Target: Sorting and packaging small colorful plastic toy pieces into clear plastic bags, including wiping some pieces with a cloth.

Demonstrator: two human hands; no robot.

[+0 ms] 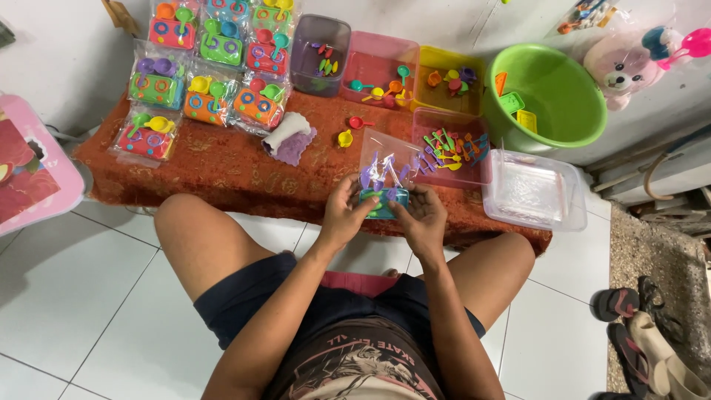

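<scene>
Hands meet at the front edge of the orange cloth-covered surface [222, 167], both closed on a clear plastic bag [386, 159] holding a blue toy stove [384, 200] and purple pieces: left hand [344, 215] grips the bag's left side, right hand [424, 218] its right. Just behind the bag sits a pink tray [444, 174] of small utensils; a clear lidded box [535, 191] lies right of it, overhanging the edge. Packed toy sets [207, 67] fill the far left, leaving bare cloth left of the bag.
</scene>
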